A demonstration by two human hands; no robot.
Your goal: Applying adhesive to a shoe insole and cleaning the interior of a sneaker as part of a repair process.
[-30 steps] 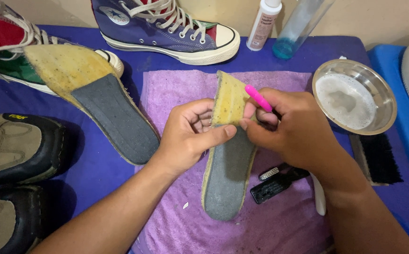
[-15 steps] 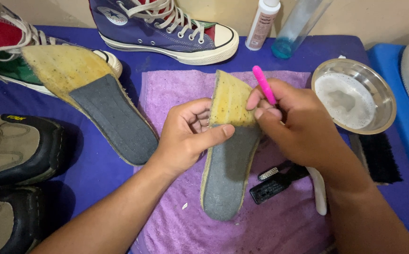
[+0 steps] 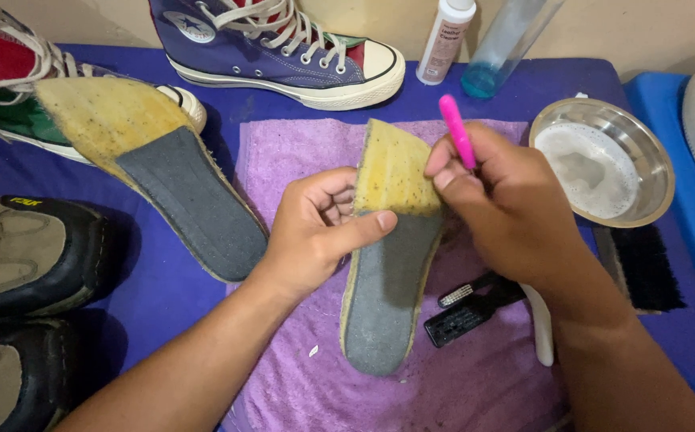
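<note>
Over the purple towel [image 3: 299, 160], the insole [image 3: 387, 240] runs near to far, grey heel nearest, yellow toe end away. The left hand [image 3: 315, 232] pinches its left edge; the right hand [image 3: 507, 208] is closed on a pink-handled brush [image 3: 457, 132], whose bristles are hidden.

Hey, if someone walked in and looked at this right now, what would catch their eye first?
Probably the bright pink brush handle in the right hand, at the yellow end of a grey insole the left hand holds over the purple towel. Behind, a blue high-top sneaker; right, a metal bowl of foamy water.
</note>
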